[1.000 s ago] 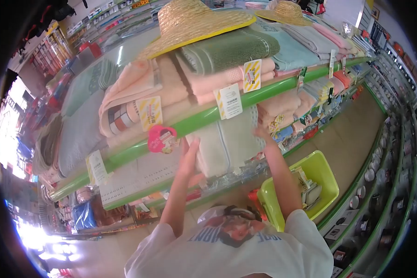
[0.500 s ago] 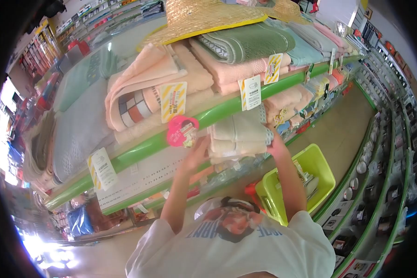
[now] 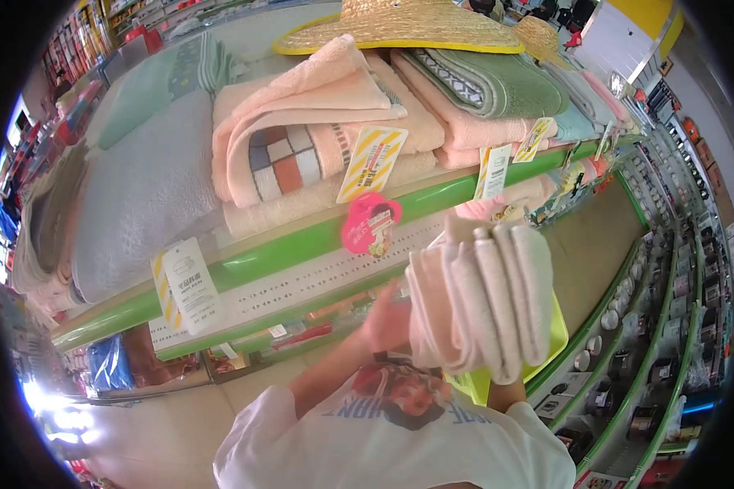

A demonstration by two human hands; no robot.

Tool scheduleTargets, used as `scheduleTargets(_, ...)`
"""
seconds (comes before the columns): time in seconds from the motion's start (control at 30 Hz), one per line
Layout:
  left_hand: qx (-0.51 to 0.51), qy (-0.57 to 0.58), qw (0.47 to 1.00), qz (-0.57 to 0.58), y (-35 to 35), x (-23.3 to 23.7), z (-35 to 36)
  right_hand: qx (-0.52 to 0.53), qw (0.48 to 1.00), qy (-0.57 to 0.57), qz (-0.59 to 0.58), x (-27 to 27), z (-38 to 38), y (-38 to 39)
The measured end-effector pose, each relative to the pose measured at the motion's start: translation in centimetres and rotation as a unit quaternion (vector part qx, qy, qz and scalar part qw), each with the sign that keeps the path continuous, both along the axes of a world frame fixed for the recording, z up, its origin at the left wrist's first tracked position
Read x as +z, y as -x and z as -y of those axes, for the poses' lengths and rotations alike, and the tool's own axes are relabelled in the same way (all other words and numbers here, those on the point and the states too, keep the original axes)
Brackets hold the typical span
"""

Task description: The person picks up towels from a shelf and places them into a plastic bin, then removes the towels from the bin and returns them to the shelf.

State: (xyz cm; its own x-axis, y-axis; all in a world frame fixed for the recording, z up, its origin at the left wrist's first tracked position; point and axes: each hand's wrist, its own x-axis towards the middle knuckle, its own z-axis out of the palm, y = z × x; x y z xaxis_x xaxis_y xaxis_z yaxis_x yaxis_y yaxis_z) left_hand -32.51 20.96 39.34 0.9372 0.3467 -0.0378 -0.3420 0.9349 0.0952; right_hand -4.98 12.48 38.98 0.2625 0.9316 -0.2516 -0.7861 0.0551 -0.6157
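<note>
A stack of folded towels [image 3: 483,300], cream and pale pink, is held up on its side in front of my body, folded edges toward me. My right hand is hidden behind the stack; only the right forearm [image 3: 506,394] shows below it, so the hand seems to bear the towels from the far side. Just left of the stack, my left hand [image 3: 386,320] has its fingers loosely stretched, close to the towels' edge; whether they touch cannot be made out. A pink tag [image 3: 370,224] on the shelf edge is above my left hand.
Along the green-edged shelf [image 3: 277,236] lie a peach towel [image 3: 302,130], a grey towel [image 3: 143,208] and a green towel [image 3: 497,85], with price cards. A straw hat [image 3: 416,28] rests on top. Partly behind the stack is a yellow-green basket [image 3: 556,334]. Goods shelves [image 3: 669,326] curve along the right.
The towel stack has come out from the lower shelf toward me and turned onto its side. My left hand has come off its left side; my right hand is now hidden behind it.
</note>
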Motion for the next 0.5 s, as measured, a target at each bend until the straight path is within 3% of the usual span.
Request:
scheduleTargets(0.07, 0.033, 0.044, 0.996, 0.065, 0.6, 0.3, -0.8, -0.002, 1.0, -0.001, 0.004, 0.0, 0.5, 0.2)
scheduleTargets(0.2, 0.145, -0.03, 0.981, -0.125, 1.6, 1.8, -1.5, -0.002, 1.0, 0.0, 0.009, -0.5, 0.9, 0.1)
scheduleTargets(0.33, 0.004, 0.074, 0.995, -0.071, 2.2, 0.0, -1.4, 0.011, 1.0, -0.008, 0.014, -1.0, 0.1, 0.1)
scheduleTargets(0.37, 0.021, 0.076, 0.996, -0.038, 2.1, -0.2, -0.8, 0.017, 1.0, -0.01, 0.015, -1.1, -0.3, 0.0)
scheduleTargets(0.5, 0.206, -0.075, 0.964, -0.153, 2.6, 1.6, -1.2, 0.06, 0.997, -0.026, 0.028, -1.5, -3.8, -0.7)
